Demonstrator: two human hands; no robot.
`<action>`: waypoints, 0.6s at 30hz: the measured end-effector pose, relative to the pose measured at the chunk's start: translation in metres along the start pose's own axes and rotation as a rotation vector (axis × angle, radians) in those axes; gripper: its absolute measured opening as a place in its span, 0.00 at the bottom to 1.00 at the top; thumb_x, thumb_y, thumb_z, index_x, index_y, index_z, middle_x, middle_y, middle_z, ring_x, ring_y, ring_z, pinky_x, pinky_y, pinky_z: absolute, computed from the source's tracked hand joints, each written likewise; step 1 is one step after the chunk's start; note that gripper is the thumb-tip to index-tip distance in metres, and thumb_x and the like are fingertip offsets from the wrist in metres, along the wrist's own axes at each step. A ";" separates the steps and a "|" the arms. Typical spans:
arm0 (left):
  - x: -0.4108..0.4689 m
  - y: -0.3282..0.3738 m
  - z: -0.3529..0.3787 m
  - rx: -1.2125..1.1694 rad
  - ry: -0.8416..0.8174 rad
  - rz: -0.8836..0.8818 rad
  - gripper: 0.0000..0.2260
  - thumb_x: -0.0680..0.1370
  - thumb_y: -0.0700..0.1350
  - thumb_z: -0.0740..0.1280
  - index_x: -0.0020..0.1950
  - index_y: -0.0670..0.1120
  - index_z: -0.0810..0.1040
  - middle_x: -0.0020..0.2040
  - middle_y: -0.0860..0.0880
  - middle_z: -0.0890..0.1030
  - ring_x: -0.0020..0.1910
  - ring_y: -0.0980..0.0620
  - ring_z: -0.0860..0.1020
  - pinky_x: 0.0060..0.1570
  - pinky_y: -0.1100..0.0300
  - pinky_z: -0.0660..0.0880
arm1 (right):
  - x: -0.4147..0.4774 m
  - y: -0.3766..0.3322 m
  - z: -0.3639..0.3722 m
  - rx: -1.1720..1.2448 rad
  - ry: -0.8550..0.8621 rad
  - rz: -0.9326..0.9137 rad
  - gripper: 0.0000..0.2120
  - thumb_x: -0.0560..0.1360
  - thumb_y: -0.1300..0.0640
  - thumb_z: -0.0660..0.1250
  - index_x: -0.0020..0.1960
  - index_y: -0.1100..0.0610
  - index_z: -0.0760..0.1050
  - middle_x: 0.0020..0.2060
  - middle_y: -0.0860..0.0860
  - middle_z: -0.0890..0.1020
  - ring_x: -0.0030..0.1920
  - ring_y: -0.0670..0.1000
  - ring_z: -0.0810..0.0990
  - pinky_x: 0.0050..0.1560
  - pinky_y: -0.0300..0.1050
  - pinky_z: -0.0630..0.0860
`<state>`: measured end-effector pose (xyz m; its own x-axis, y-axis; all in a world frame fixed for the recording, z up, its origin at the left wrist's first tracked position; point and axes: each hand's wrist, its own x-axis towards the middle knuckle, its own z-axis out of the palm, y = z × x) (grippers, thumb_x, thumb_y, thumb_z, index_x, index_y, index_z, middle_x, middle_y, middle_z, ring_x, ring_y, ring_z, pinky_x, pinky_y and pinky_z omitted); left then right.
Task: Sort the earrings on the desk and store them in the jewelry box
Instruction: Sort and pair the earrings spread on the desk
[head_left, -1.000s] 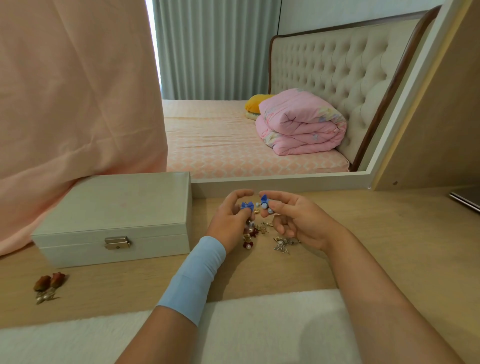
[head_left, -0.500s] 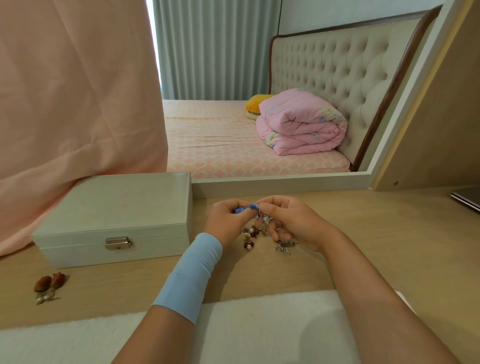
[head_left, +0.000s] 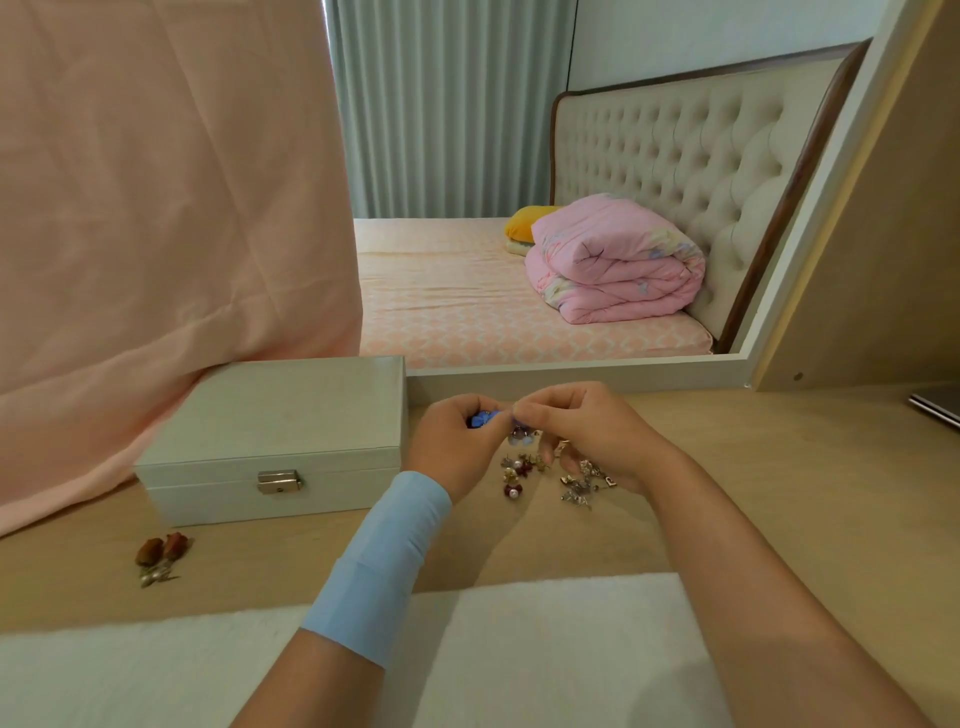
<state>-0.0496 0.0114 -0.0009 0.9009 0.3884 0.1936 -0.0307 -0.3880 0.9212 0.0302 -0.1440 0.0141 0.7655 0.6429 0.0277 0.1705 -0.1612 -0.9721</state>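
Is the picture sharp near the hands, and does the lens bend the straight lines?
Head view: soft, even light, no glare. Head view: the blue earrings pinched between left hand and right hand look slightly blurred. Head view: the mirror frame slants at right, probably wide-angle distortion.

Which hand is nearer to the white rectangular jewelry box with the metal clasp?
Left. The left hand is just right of the jewelry box; the right hand is farther right, beyond the left hand.
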 end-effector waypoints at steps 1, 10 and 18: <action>-0.006 0.002 -0.006 -0.002 0.009 0.002 0.07 0.76 0.49 0.71 0.43 0.45 0.83 0.31 0.53 0.78 0.29 0.58 0.71 0.34 0.59 0.74 | -0.002 -0.005 0.004 -0.010 -0.014 -0.012 0.07 0.78 0.57 0.72 0.51 0.59 0.86 0.44 0.51 0.87 0.29 0.50 0.77 0.23 0.40 0.68; -0.076 -0.008 -0.106 0.035 -0.101 -0.103 0.14 0.79 0.33 0.60 0.49 0.48 0.83 0.42 0.48 0.83 0.37 0.55 0.81 0.44 0.62 0.80 | -0.018 -0.028 0.084 -0.069 -0.061 0.013 0.06 0.81 0.56 0.69 0.51 0.58 0.83 0.38 0.51 0.84 0.26 0.48 0.76 0.22 0.39 0.69; -0.108 -0.063 -0.170 0.519 -0.024 -0.182 0.07 0.77 0.45 0.67 0.47 0.58 0.81 0.40 0.57 0.83 0.40 0.61 0.80 0.42 0.67 0.74 | -0.020 -0.020 0.181 -0.282 -0.205 0.074 0.09 0.82 0.53 0.66 0.47 0.53 0.83 0.28 0.47 0.83 0.24 0.48 0.76 0.28 0.38 0.70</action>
<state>-0.2186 0.1355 -0.0223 0.8814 0.4712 0.0333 0.3389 -0.6798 0.6504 -0.1013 -0.0183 -0.0093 0.6463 0.7543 -0.1152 0.3060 -0.3945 -0.8665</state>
